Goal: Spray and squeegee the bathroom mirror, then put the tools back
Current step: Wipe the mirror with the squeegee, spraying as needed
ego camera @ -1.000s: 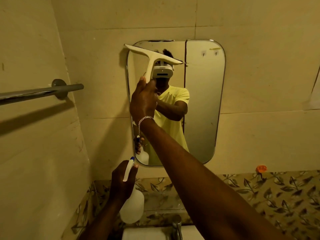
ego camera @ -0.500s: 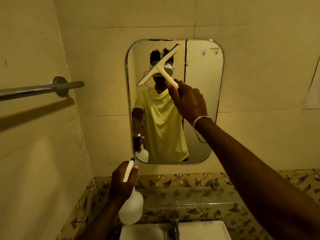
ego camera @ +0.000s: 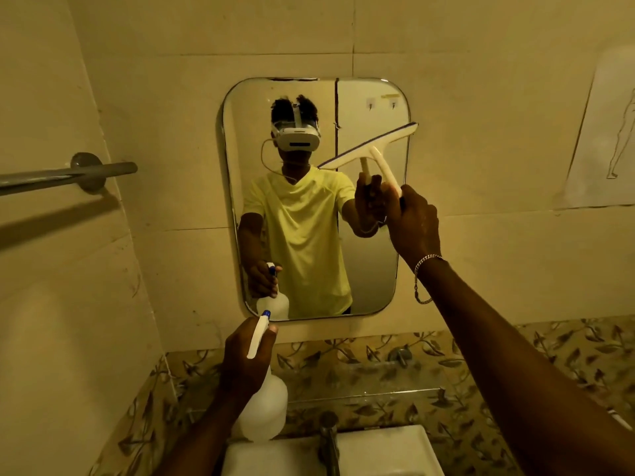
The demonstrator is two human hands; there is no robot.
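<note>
The mirror (ego camera: 309, 201) hangs on a tiled wall, bare tile open above it and to either side. A towel rail (ego camera: 68, 175) juts out well to its left, a paper sheet (ego camera: 604, 132) hangs well to its right, and a narrow glass shelf (ego camera: 364, 395), tap (ego camera: 330, 438) and basin (ego camera: 388, 451) sit below its bottom edge.

The right hand (ego camera: 414, 225) has its fingers (ego camera: 409, 201) wrapped closed round the handle of the squeegee (ego camera: 372, 147). The blade lies tilted across the mirror's right half, its far end reaching the right edge, above the hand.

The left hand (ego camera: 245, 359), below the mirror's lower left corner, has its fingers curled tight round the neck of the spray bottle (ego camera: 266, 407); the bottle's body hangs under the hand, above the basin.
</note>
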